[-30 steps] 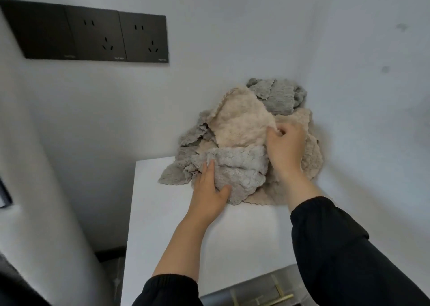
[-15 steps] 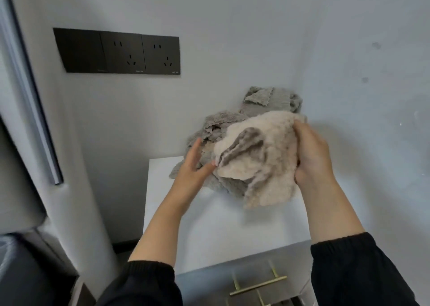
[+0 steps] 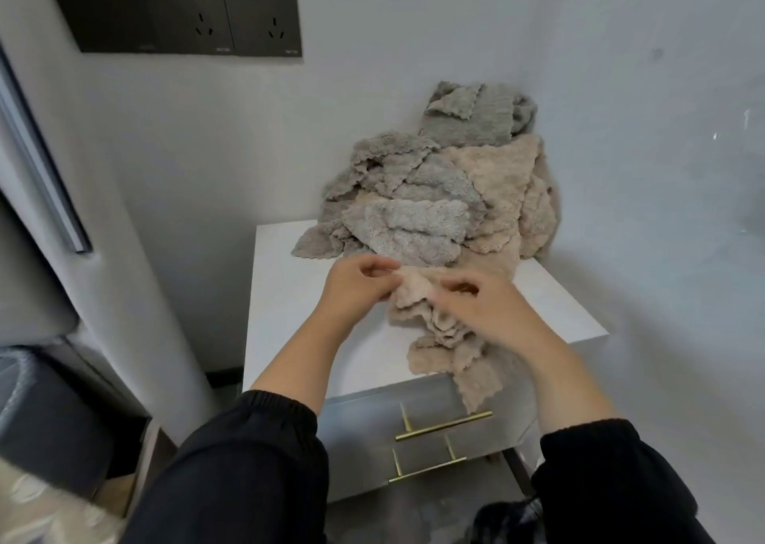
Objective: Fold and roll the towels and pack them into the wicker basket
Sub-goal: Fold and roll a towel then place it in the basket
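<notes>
The work looks to be at its very start: nothing in view is folded or rolled, and the wicker basket does not appear in the head view at all, so nothing can be said to be packed. A loose heap of towels point(image 3: 426, 212), grey and beige mixed, lies against the corner wall at the back of the white cabinet point(image 3: 289, 303). One beige towel point(image 3: 439, 336) lies crumpled in front of the heap, its lower end hanging over the cabinet's front edge, down to the upper drawer point(image 3: 364, 423). The left hand point(image 3: 360, 285) pinches this towel's upper edge between thumb and fingers, and the right hand point(image 3: 484, 307), just beside it, has its fingers curled into the same cloth. Judging by this, the person is finding an edge to spread the towel flat before the first fold. Both drawers are closed, so their contents cannot be told.
</notes>
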A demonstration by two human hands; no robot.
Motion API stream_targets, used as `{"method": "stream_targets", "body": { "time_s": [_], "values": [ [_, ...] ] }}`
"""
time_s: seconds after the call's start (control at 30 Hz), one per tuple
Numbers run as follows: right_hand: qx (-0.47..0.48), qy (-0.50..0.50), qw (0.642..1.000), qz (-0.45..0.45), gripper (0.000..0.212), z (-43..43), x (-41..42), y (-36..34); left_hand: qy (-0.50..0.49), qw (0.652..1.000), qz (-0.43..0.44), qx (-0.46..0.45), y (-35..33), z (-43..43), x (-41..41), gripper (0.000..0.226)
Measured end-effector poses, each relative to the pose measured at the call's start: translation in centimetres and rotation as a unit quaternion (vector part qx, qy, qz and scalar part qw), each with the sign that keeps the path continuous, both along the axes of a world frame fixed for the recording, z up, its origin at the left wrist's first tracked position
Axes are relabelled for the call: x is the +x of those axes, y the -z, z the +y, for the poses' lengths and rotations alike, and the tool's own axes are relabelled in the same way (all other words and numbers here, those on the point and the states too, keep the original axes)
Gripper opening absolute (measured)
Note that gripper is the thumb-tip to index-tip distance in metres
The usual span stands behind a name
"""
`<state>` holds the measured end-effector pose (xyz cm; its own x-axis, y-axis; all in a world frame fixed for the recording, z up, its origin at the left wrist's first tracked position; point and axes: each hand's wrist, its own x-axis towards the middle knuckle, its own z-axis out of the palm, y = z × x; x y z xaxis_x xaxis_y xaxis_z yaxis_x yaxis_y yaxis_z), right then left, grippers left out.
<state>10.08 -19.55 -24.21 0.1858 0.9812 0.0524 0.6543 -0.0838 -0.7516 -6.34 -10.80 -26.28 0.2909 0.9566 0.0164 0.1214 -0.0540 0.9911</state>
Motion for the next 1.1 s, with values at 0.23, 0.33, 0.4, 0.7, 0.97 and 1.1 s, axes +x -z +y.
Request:
{"method": "stream_targets", "body": {
  "time_s": [0.23, 0.33, 0.4, 0.7, 0.97, 1.1],
  "values": [
    [0.044, 0.019, 0.999, 0.022, 0.033, 1.0, 0.7, 0.7, 0.066, 0.988, -0.119, -0.072, -0.4, -0.3, 0.7, 0.046],
    [0.075, 0.068, 0.991, 0.088, 0.02, 1.3, 0.7, 0.4, 0.014, 0.995, -0.063, -0.076, -0.4, -0.3, 1.3, 0.073],
    [0.075, 0.079, 0.984, 0.141, 0.018, 1.6, 0.8, 0.2, -0.034, 0.996, -0.023, -0.08, -0.2, -0.2, 1.5, 0.084],
    [0.067, 0.114, 0.779, 0.613, 0.028, 1.7, 3.5, -3.1, 0.038, 0.943, -0.248, -0.22, -3.2, 1.5, -2.0, 0.056],
    [0.121, 0.342, 0.931, 0.037, 0.034, 3.4, 7.0, 0.6, -0.213, 0.974, 0.023, 0.08, -2.0, 3.5, -3.4, 0.064],
    [0.138, 0.286, 0.938, -0.137, 0.043, 2.9, 5.7, 1.9, -0.108, 0.952, 0.274, 0.079, 0.0, 3.3, -2.9, 0.056]
  ]
}}
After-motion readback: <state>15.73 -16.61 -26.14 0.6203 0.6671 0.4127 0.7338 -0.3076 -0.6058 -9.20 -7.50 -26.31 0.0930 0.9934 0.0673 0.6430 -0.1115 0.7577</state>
